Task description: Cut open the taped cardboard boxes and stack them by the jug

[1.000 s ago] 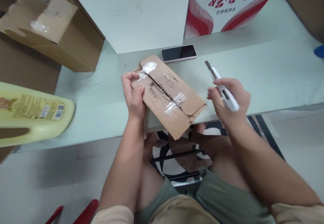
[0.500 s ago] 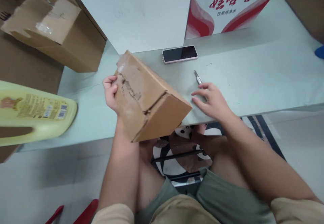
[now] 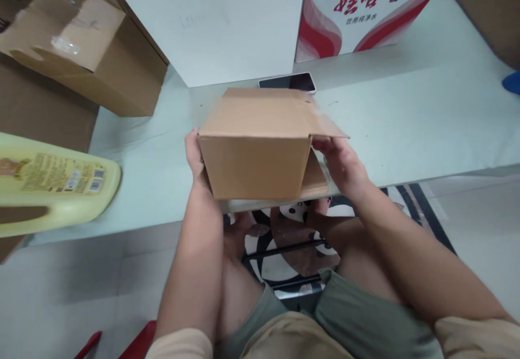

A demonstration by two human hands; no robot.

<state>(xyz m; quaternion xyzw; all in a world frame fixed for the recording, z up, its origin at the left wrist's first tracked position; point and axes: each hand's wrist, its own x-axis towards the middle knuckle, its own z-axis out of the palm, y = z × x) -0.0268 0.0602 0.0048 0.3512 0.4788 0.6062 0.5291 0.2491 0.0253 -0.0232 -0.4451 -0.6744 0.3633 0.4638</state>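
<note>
A small brown cardboard box (image 3: pixel 255 167) is held between my hands just above the table's front edge. Its right end stands open, with one flap sticking out at the top and another lower down. My left hand (image 3: pixel 194 156) grips the left end, most of its fingers hidden behind the cardboard. At the open end, my right hand (image 3: pixel 345 167) has its fingers bent under the upper flap, partly out of sight. Behind the box lies a phone (image 3: pixel 298 82), its near part covered.
A white carton with red print (image 3: pixel 365 15) stands at the back, beside a larger white surface (image 3: pixel 219 28). To the left are an open cardboard box (image 3: pixel 122 66) and a yellow jug (image 3: pixel 77 177). Something blue (image 3: pixel 512 83) sits at the right edge of the pale green table (image 3: pixel 430 115).
The box has turned so its open end faces right, and its taped face is out of view. My right hand has left the utility knife's side and taken the box; the knife is hidden now.
</note>
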